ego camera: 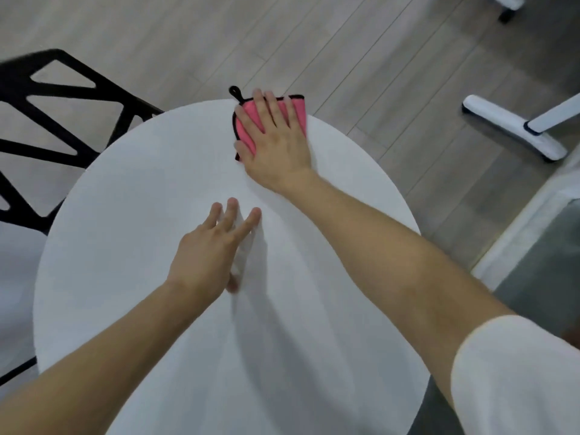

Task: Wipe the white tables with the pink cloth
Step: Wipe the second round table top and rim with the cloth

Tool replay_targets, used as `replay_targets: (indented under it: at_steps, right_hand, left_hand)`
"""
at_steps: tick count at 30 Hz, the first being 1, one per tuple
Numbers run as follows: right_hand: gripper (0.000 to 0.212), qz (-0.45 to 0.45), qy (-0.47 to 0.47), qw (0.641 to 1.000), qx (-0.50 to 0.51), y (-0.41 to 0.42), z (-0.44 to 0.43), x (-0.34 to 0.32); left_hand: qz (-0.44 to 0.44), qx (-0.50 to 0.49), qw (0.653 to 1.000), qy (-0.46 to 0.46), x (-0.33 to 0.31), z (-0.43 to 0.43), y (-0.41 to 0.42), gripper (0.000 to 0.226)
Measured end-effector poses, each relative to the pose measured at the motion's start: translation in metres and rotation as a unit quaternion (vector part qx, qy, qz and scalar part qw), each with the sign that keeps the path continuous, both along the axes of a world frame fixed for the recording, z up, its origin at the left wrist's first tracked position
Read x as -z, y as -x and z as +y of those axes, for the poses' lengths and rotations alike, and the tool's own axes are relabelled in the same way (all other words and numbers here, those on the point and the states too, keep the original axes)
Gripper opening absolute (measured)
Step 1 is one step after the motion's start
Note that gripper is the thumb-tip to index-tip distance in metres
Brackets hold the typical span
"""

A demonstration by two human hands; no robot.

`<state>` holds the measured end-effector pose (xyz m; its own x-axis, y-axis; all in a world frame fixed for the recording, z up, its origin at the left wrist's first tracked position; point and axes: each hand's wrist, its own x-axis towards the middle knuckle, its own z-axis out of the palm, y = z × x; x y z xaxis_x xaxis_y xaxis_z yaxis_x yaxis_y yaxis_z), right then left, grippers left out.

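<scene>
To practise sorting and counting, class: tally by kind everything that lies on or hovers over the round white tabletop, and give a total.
Pink cloth: 1
Hands: 2 (left hand, right hand, the right one flat on the cloth)
Total: 3

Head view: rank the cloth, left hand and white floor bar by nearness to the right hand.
1. cloth, pressed under the right hand at the far edge of the table.
2. left hand, mid-table.
3. white floor bar, right, off the table.
</scene>
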<state>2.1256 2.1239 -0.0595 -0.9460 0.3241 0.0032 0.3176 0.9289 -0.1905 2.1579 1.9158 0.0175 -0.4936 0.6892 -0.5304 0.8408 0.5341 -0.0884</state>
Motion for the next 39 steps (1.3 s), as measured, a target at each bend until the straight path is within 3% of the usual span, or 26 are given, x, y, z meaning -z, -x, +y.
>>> replay_targets:
  at_steps: [4, 8, 12, 15, 20, 22, 25, 31, 35, 36, 39]
  right_hand:
    - [0.070, 0.007, 0.012, 0.998, -0.068, 0.007, 0.008, 0.004]
    - [0.066, 0.032, 0.026, 0.998, -0.052, -0.132, 0.024, 0.007]
    - [0.066, -0.019, 0.017, 0.999, -0.041, -0.264, 0.022, -0.012]
    - [0.067, -0.009, 0.004, 0.999, -0.042, -0.237, 0.028, -0.010]
    - [0.070, -0.004, 0.002, 0.997, -0.075, -0.075, 0.045, -0.002]
    - [0.072, -0.009, 0.004, 0.997, -0.075, -0.051, 0.040, -0.002]
    - [0.070, 0.019, 0.005, 0.996, -0.092, -0.088, 0.044, 0.005]
    - [0.066, 0.015, -0.009, 1.000, -0.017, -0.260, 0.038, 0.005]
    - [0.067, 0.021, -0.003, 0.987, 0.157, -0.283, -0.047, -0.002]
    - [0.068, 0.023, 0.008, 0.989, 0.149, -0.278, -0.086, -0.002]
    - [0.067, 0.017, 0.052, 0.998, -0.003, -0.275, -0.217, -0.002]
  left_hand:
    - [0.001, -0.013, 1.000, 0.002, 0.001, -0.005, 0.003, 0.150]
    - [0.003, -0.018, 1.000, 0.006, 0.001, -0.005, 0.001, 0.151]
    - [0.004, -0.019, 1.000, 0.000, 0.001, -0.003, 0.000, 0.149]
    - [0.008, -0.010, 1.000, 0.002, 0.005, -0.004, 0.002, 0.148]
    - [0.013, -0.005, 1.000, -0.001, 0.006, -0.006, 0.005, 0.149]
    - [0.008, -0.011, 1.000, -0.001, 0.005, -0.007, 0.004, 0.151]
    - [0.005, -0.013, 1.000, -0.012, 0.004, -0.007, 0.004, 0.154]
    - [0.003, 0.021, 0.999, -0.035, -0.003, -0.004, 0.008, 0.152]
    - [0.023, -0.034, 0.993, -0.110, -0.006, -0.027, -0.014, 0.121]
    - [0.036, -0.047, 0.988, -0.142, -0.009, -0.041, -0.027, 0.103]
    - [0.070, -0.063, 0.964, -0.247, -0.003, -0.105, -0.060, 0.027]
